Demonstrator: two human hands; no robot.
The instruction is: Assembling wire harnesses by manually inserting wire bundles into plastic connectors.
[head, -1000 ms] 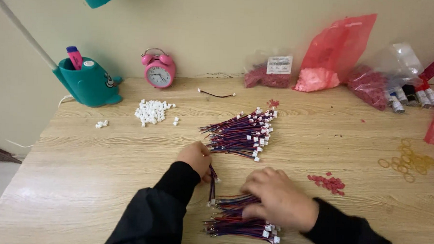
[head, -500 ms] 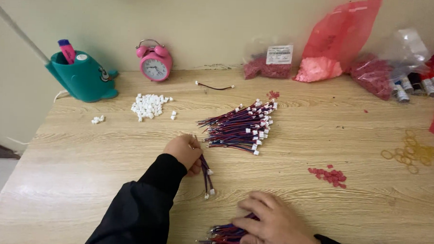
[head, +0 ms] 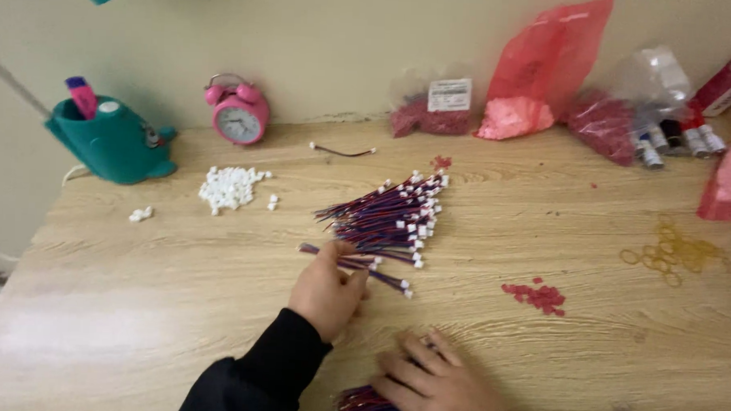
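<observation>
My left hand [head: 328, 292] pinches a few red-and-blue wires [head: 362, 267] tipped with white connectors, lying flat at the near edge of the large fanned wire pile [head: 389, 214]. The wires touch the table just below that pile. My right hand [head: 439, 385] rests palm down near the table's front edge, with its fingers on a second wire bundle [head: 362, 406] that is partly cut off by the frame. Black sleeves cover both arms.
A heap of white connectors [head: 230, 186] lies left of the pile, beside a teal pen holder [head: 112, 144] and a pink alarm clock [head: 241, 116]. One loose wire [head: 343, 151] lies behind the pile. Red bags [head: 540, 82], red bits [head: 536, 296] and yellow rubber bands [head: 672, 253] sit to the right.
My left hand has carried a few wires from the near bundle up to the large pile. My right hand has stayed on the near bundle.
</observation>
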